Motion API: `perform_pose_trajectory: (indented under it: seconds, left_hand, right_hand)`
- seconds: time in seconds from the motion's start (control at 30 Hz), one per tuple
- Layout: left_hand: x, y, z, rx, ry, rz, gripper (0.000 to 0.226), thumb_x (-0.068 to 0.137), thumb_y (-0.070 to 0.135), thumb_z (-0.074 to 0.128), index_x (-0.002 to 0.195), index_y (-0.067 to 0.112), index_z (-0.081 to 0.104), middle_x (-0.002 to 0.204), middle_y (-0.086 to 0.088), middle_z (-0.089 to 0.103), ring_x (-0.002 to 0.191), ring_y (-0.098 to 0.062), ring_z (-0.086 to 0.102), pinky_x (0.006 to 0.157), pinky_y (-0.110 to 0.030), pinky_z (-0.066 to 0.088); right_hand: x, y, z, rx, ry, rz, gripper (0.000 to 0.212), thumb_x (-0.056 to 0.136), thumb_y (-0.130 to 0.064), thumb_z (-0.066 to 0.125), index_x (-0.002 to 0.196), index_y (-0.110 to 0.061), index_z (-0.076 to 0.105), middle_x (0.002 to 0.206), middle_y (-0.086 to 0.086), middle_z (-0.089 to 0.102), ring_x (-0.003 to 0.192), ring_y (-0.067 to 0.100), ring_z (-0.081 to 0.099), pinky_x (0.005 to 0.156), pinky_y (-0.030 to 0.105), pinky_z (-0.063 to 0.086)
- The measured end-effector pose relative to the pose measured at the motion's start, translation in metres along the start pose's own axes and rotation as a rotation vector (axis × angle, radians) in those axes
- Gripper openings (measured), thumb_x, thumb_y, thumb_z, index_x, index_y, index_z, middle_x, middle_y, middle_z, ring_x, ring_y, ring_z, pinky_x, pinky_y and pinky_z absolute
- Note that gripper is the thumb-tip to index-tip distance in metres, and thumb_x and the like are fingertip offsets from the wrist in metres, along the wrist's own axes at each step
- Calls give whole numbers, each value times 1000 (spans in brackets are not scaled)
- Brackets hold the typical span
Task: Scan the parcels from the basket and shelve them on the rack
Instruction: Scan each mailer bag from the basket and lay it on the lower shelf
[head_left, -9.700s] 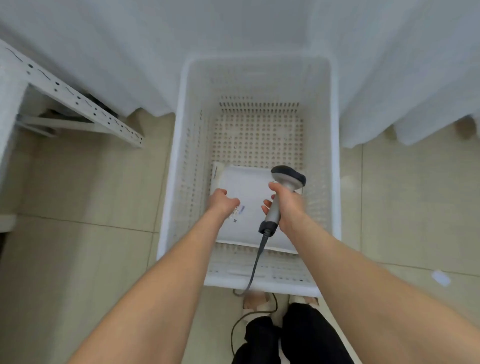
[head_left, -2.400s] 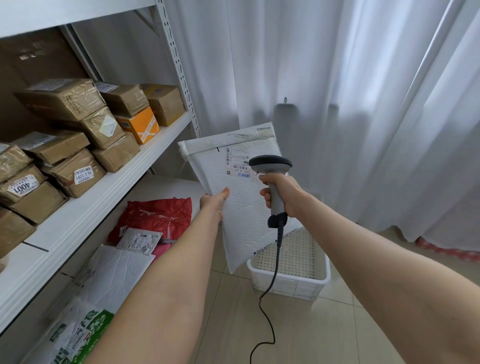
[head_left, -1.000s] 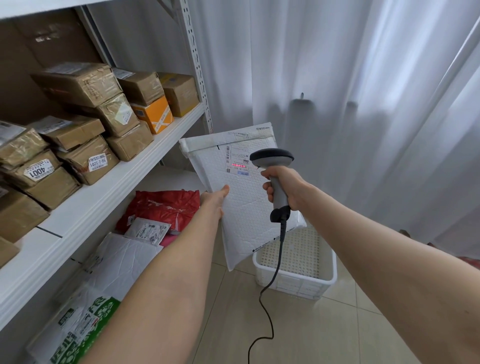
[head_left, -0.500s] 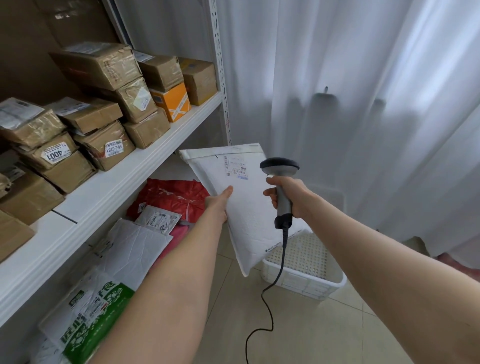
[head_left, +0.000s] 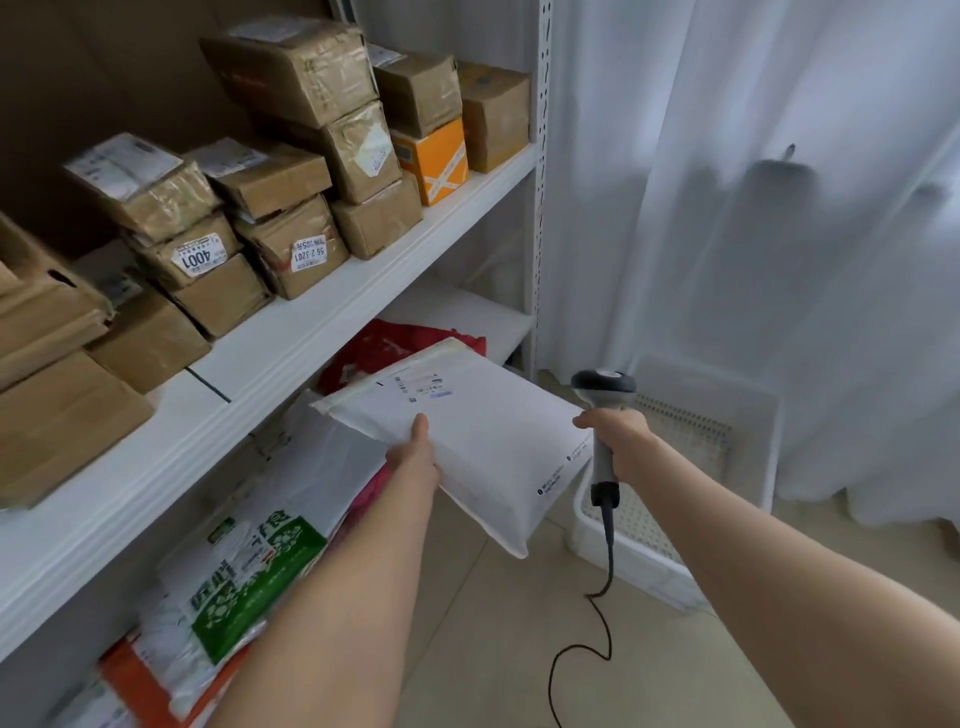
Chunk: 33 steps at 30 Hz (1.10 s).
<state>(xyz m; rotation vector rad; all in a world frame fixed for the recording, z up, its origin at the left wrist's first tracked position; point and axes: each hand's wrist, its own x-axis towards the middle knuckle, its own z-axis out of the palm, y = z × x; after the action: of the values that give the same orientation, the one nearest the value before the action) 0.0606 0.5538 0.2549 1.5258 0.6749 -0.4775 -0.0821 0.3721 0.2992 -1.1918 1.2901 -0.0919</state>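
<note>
Rack, lower shelf (head_left: 467, 317): soft parcels piled there. Left grip (head_left: 413, 457) pinches the white padded mailer (head_left: 478, 431) by one long edge. We judge its long axis aimed at that shelf, label end leading. Right grip (head_left: 621, 441) is wrapped round the barcode scanner (head_left: 602, 387), beside the mailer.

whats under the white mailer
The mailer, held by the left hand, hangs over the lower shelf. A red bag shows past its far edge and a white bag at its left; the parts beneath it are covered.
</note>
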Motion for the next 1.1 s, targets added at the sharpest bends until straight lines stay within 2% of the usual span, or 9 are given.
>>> perform_pose_trajectory:
  seconds: [0.1,0.2,0.37,0.47,0.53,0.7,0.83,0.93,1.1]
  left_hand:
    - [14,-1,-15,-2,54,-24,57,82,44,69,117,1,55,116,-14,62,92,-28,60,68,-31,44]
    - [28,4,-23,2,76,-53,59,81,50,67,114,3,55,113,-13,63,93,-30,61,69,-33,47]
    - [48,13,-23,-11,60,-60,53,78,53,69,102,9,53,106,-9,63,84,-29,60,72,-34,51]
    - [56,19,-21,-56,2,-55,54,78,46,73,112,8,54,111,-11,64,97,-31,64,87,-42,54]
    - [57,23,-17,-77,-94,-70,55,76,36,78,117,8,55,113,-11,66,99,-31,65,89,-46,54]
    - [50,19,16,-191,-281,-98,48,77,7,76,121,10,58,118,-13,67,92,-27,68,71,-39,56]
    - [58,12,37,-250,-178,-45,53,76,-1,74,125,5,56,116,-14,67,91,-27,67,69,-36,54]
    - [68,11,35,-279,-75,7,58,75,-6,72,128,5,52,119,-15,65,99,-31,65,84,-47,54]
    - [85,6,-5,-286,98,16,51,80,-5,70,128,3,53,122,-18,62,108,-35,62,95,-53,48]
  right_hand:
    - [5,3,23,42,-82,40,36,82,-11,75,107,-3,51,87,10,52,88,30,53,87,44,49]
    - [5,4,47,119,-180,84,33,82,-13,76,105,-4,54,88,11,57,78,28,57,75,42,51]
    - [14,7,74,202,-273,98,38,81,-7,74,116,-8,59,110,17,68,100,37,66,89,58,52]
    - [29,7,82,148,-255,76,32,78,1,70,106,-9,56,106,18,66,98,39,65,87,60,52]
    - [42,5,87,126,-228,51,29,77,5,67,97,-11,55,100,16,64,91,37,63,86,55,54]
    - [72,-8,105,62,-202,-9,33,77,5,65,105,-9,53,88,10,59,82,29,57,85,46,54]
    - [98,-20,114,-32,-244,-48,28,77,3,67,99,-8,54,86,10,59,83,31,58,85,48,54]
    - [112,-26,119,-140,-234,-65,28,79,-5,71,103,-6,58,96,11,57,86,28,56,80,40,52]
    - [123,-36,138,-209,-245,-131,49,80,-10,73,125,-4,56,138,12,49,106,31,57,95,42,49]
